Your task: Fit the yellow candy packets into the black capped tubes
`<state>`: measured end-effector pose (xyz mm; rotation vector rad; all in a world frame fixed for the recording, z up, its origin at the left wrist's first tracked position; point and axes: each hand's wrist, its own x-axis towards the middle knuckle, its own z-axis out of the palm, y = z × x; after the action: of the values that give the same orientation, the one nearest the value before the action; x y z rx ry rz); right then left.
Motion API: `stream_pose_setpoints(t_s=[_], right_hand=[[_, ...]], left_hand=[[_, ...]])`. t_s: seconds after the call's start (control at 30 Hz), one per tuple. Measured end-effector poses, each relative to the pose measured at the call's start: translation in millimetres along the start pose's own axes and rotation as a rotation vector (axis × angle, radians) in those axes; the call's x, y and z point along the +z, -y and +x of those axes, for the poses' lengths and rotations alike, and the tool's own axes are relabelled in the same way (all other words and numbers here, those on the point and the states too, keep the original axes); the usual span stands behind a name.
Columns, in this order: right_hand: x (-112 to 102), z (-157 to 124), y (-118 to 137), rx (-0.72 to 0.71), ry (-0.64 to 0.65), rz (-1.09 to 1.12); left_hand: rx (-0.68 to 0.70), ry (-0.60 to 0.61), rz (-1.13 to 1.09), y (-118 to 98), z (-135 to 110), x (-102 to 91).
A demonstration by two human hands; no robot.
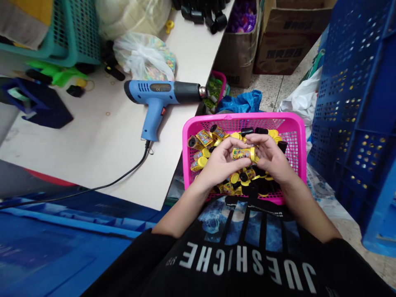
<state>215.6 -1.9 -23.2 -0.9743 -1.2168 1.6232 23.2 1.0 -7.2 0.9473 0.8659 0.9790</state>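
Note:
Above a pink basket (198,119), my left hand (225,161) is closed around the body of a small bottle (242,154) with a yellow printed label. The bottle lies on its side, its yellow cap (253,154) toward the right. My right hand (272,159) pinches at that capped end with thumb and fingers; its fingertips are partly hidden. Several similar labelled bottles (204,137) fill the basket beneath my hands, mixed with black tubes (246,131) and yellow caps (202,161).
A blue heat gun (153,101) lies on the white table (123,136) at the left, its nozzle toward the basket, its cord trailing left. Nearby are a tape dispenser (40,103) and a knotted plastic bag (145,57). Blue crates (349,103) stand at right, cardboard boxes (278,45) behind.

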Motion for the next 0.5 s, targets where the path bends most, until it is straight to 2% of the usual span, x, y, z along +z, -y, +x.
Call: stream_pose_setpoints(t_s=[0.1, 0.2, 0.27, 0.33, 0.4, 0.5], right_hand=[[11, 7, 9, 0.092, 0.067, 0.061], [12, 19, 26, 0.078, 0.129, -0.073], [4, 25, 35, 0.004, 0.055, -0.267], [-9, 27, 37, -0.031, -0.029, -0.530], [-19, 25, 32, 0.026, -0.013, -0.816], [-19, 19, 12, 0.150, 0.013, -1.243]], left_hand=[[0.020, 0.009, 0.108, -7, 4, 7.8], [0.069, 0.024, 0.206, -23, 5, 3.8], [0.168, -0.037, 0.355, -33, 6, -7.5], [0.285, -0.136, 0.603, -38, 7, -23.6], [0.361, -0.232, 0.906, -35, 9, -40.1], [0.365, -0.211, 1.200, -24, 13, -55.6]])
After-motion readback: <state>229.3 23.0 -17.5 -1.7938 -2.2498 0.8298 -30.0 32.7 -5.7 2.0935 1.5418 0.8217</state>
